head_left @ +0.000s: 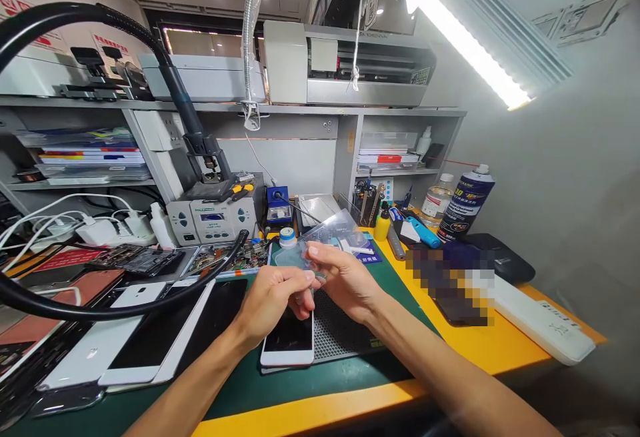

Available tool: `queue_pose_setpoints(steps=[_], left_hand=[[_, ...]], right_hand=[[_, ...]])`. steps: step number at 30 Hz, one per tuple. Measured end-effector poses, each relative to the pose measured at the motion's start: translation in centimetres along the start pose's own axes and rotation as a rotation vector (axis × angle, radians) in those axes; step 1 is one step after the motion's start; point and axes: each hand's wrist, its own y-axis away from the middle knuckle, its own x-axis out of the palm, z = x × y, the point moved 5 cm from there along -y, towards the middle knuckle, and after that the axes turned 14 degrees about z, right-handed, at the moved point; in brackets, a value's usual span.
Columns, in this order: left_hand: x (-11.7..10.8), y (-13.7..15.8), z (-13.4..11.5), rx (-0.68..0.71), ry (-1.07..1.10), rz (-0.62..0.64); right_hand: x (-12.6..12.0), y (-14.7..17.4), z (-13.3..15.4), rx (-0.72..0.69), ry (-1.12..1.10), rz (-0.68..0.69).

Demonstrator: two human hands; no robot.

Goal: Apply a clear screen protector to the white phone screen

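Note:
A clear plastic sheet (336,229) is held up at a tilt above the green mat, in the middle of the head view. My right hand (347,282) pinches it between thumb and fingers. Close beside, my left hand (277,295) is closed at its lower corner, where a small clear edge shows between the hands. Under my left hand lies a phone (289,347) with a white frame and dark screen, its upper part hidden. A grey perforated pad (343,330) lies right of the phone, on the green mat (367,373).
Several phones and phone parts (145,343) cover the left side, under a black hose (65,312). A soldering station (213,220) stands behind. To the right are a spray can (467,203), a clear bottle (436,200), a blue tool (425,231) and a long white case (545,323).

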Motion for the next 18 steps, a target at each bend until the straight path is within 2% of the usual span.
queue_pose_setpoints(steps=[3,8,13,18], left_hand=[[-0.2,0.0,0.0,-0.015,-0.059,0.018],[-1.2,0.4,-0.6,0.038,-0.134,-0.06],[-1.0,0.3,-0.6,0.018,-0.171,-0.017],[-0.9,0.2,-0.3,-0.018,-0.196,-0.025]], right_hand=[[0.0,0.1,0.1,-0.006,0.043,0.015],[0.3,0.5,0.4,0.065,0.17,0.118],[-0.8,0.2,0.0,0.078,0.128,0.016],[-1.5,-0.3,-0.1,0.105,0.103,-0.03]])
